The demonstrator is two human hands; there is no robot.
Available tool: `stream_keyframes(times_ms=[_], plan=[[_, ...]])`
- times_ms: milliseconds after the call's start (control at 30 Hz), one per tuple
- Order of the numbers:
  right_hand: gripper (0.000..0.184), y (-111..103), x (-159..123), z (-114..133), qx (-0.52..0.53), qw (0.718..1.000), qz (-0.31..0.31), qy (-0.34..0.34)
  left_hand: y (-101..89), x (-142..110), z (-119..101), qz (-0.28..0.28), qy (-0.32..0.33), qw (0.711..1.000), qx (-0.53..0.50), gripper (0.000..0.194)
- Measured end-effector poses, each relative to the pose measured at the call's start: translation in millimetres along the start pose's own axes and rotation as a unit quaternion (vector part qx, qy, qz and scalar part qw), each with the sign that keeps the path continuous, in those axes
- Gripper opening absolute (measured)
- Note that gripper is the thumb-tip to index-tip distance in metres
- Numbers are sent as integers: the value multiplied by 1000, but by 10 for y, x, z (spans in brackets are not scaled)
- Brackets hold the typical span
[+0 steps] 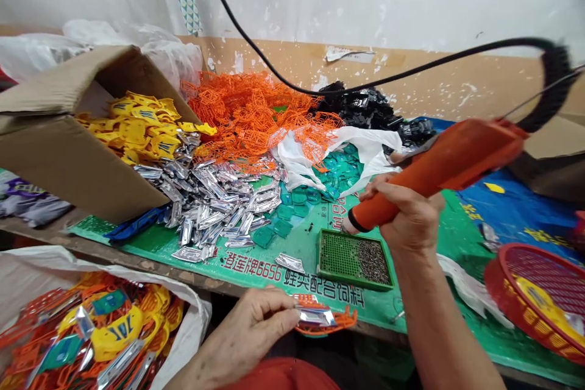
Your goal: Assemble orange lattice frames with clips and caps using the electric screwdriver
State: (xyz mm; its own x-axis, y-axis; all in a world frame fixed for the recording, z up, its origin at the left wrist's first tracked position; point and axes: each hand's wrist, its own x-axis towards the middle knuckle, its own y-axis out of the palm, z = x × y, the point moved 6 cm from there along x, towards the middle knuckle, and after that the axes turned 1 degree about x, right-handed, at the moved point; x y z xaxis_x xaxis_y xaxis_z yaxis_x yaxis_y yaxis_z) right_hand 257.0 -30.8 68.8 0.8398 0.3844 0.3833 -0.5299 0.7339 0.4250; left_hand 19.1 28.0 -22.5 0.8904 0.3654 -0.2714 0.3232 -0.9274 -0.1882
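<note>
My right hand point(406, 210) is wrapped round an orange electric screwdriver point(439, 167) whose tip points down-left, just above a small green tray of screws point(354, 260). A black cable point(411, 70) runs from the tool's back up and across the wall. My left hand point(256, 323), at the table's front edge, pinches a silver plate point(315, 315) laid on an orange plastic frame point(329, 324).
Heaps on the green mat point(283, 256): silver plates point(214, 207), teal pieces point(320, 186), orange frames point(247, 113), black parts point(370, 106). A tipped cardboard box point(59, 152) spills yellow pieces point(137, 128). A white sack point(91, 329) of assembled parts sits lower left, a red basket point(539, 292) right.
</note>
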Motion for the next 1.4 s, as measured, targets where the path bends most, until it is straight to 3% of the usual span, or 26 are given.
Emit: stream_keyframes(times_ms=[133,300,467,767,1000,1400], plan=[[23,133,-188,275,22,999,28,25,34,24,49,-3,-46,997,-65,27],[17,283,-497,517,53,992,102,59,60,42,56,3,-58,992,-116,25],[29,376,-698,470,94,977,168,95,44,28,57,-26,-88,990,-112,22],[42,456,-789,408,78,976,169,112,109,10,38,-3,-84,976,-201,25],[46,426,-794,407,71,978,176,90,107,27,13,0,-77,977,-200,27],[44,440,-813,405,90,973,180,117,136,64,70,-14,-76,978,-191,32]])
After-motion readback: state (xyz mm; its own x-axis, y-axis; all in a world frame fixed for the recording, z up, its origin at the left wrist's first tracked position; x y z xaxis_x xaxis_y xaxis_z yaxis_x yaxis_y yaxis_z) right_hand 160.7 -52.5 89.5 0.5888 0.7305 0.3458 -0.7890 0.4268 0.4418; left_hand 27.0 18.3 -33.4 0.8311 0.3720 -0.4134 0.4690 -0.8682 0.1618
